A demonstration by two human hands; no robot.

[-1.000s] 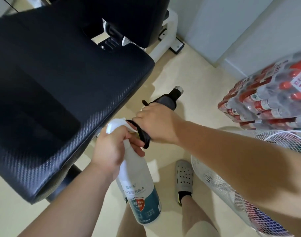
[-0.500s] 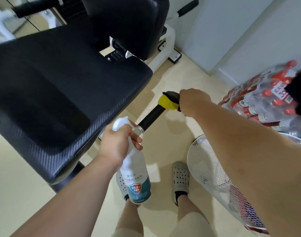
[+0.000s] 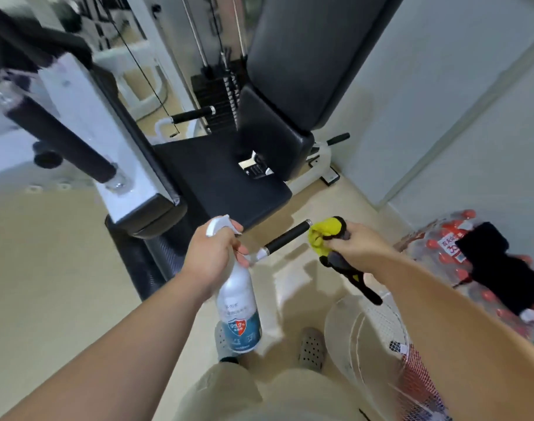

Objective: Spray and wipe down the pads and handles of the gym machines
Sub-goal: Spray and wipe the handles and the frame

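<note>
- The left hand grips the neck of a white plastic spray bottle with a teal label.
- The right hand clutches a bunched yellow-and-black cloth at the free end of a black cylindrical machine handle.
- Beyond them are the flat black padded seat and the tall black back pad.
- A shrink-wrapped pack of red-capped bottles stands on the right, beside a white wire fan guard.

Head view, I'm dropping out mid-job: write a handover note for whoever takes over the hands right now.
Left hand grips the spray bottle by its neck, beside the base of the near handle.
Right hand grips the cloth, just off that handle's tip.
Done: the cloth ran base to tip along the near handle over the last second.
Left: seat pad, back pad, far handle; whether these are already wiped cannot be told.
</note>
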